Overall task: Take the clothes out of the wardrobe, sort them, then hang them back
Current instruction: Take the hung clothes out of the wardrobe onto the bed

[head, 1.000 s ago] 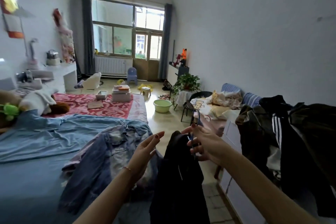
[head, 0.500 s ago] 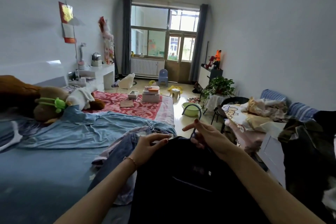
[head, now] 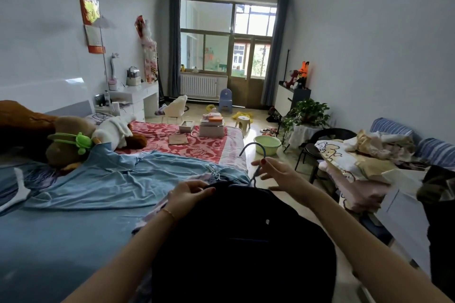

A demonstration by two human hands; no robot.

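A black garment (head: 243, 241) on a blue hanger (head: 253, 155) lies spread in front of me, over the near edge of the bed (head: 73, 216). My left hand (head: 189, 195) grips the garment's top edge with curled fingers. My right hand (head: 278, 176) pinches the hanger's neck just below the hook, its other fingers spread. A metal hanger hook (head: 216, 175) from other clothes pokes out just beyond the black garment. More dark clothes (head: 438, 194) hang at the right edge.
Plush toys (head: 71, 145) and boxes (head: 211, 128) lie on the bed's far side. A black chair (head: 320, 145) and a sofa heaped with bedding (head: 364, 160) stand to the right. A green basin (head: 267, 144) sits on the floor.
The black garment came down from hanging upright to lying spread over the bed's edge. My left hand went from open beside it to gripping its top. My view turned left.
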